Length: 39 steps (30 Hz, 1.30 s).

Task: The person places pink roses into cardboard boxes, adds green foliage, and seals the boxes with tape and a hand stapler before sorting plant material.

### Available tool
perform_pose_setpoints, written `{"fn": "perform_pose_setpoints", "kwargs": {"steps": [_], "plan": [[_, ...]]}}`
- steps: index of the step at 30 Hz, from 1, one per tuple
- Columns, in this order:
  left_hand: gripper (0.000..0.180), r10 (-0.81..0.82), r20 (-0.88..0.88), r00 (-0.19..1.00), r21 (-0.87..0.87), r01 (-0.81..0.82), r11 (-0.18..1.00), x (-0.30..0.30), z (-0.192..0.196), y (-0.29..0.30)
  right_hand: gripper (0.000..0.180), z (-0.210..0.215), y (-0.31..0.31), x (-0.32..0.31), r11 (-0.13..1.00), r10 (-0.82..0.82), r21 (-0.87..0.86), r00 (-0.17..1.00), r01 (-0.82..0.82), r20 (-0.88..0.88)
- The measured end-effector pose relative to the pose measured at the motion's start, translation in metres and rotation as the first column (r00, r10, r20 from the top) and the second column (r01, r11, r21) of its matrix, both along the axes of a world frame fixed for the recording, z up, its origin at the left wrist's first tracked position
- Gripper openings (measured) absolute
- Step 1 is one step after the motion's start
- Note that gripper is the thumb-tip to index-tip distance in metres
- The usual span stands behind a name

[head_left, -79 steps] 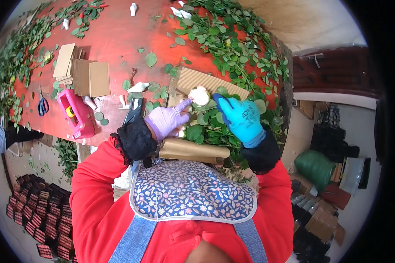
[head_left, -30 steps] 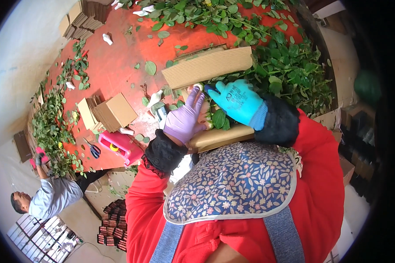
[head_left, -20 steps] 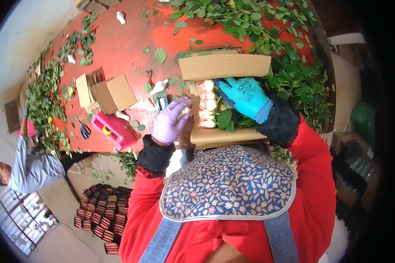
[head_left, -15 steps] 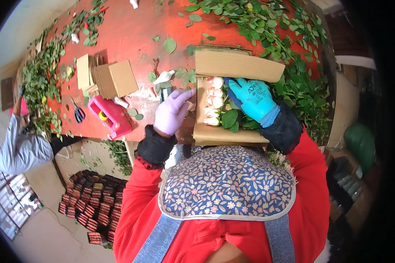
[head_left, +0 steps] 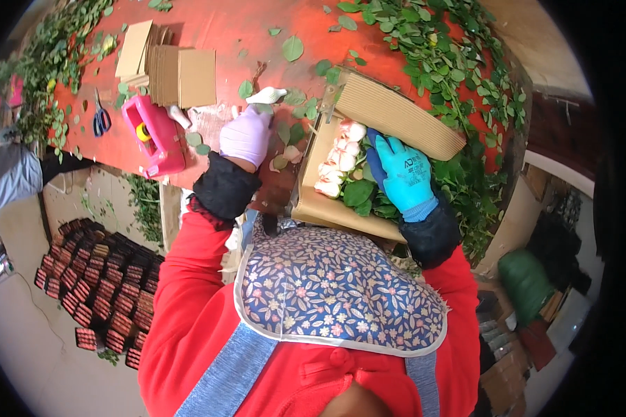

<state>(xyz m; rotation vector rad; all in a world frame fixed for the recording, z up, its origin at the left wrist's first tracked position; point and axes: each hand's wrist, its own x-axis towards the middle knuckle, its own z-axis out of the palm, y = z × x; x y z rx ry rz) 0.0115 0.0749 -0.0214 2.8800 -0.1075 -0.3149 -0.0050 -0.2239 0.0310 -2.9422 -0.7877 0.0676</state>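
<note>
Resting on the leafy stems of a bunch of pale roses (head_left: 339, 158), the right hand (head_left: 403, 174) is seen in a turquoise glove, its fingers laid flat and close together over the greenery just beside the blooms. The roses are laid in a row on a sheet of corrugated cardboard (head_left: 389, 121) at the near edge of the red table (head_left: 215, 28), in front of the flowered apron; the far part of the sheet is folded up behind the flower heads. The left hand (head_left: 247, 133), in a lilac glove, is held over the table to the left of the cardboard, its fingers curled downward; a white scrap (head_left: 268, 95) lies at the fingertips, though whether it is pinched cannot be told. A pink tape dispenser (head_left: 153, 133) is placed further left, with blue-handled scissors (head_left: 101, 119) and a stack of cut cardboard pieces (head_left: 177, 69) beyond it. Loose green leaves (head_left: 292, 47) are scattered over the red surface, and heaps of foliage (head_left: 459, 62) are piled along the right side.
</note>
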Motion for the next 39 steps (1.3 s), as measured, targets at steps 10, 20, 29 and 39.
{"fn": "perform_pose_setpoints", "kwargs": {"steps": [10,20,29,39], "plan": [[0.016,-0.189,0.216,0.958,-0.542,0.279,0.793,-0.021,0.033,-0.019,0.034,0.037,0.009,-0.001,0.993,0.098,-0.062,0.995,-0.098,-0.001],[0.040,-0.629,0.269,0.729,-0.447,0.673,0.589,-0.034,0.018,-0.029,0.014,0.000,0.012,0.008,0.979,0.162,-0.101,0.977,-0.176,-0.137],[0.041,-0.659,0.209,0.723,-0.416,0.676,0.609,-0.033,0.017,-0.031,0.021,-0.008,0.018,0.008,0.995,0.092,0.046,0.987,-0.086,-0.133],[0.037,-0.434,0.058,0.899,-0.536,0.395,0.746,-0.016,0.011,-0.069,0.039,-0.006,0.012,-0.005,0.959,-0.102,0.249,0.983,0.137,-0.151]]}}
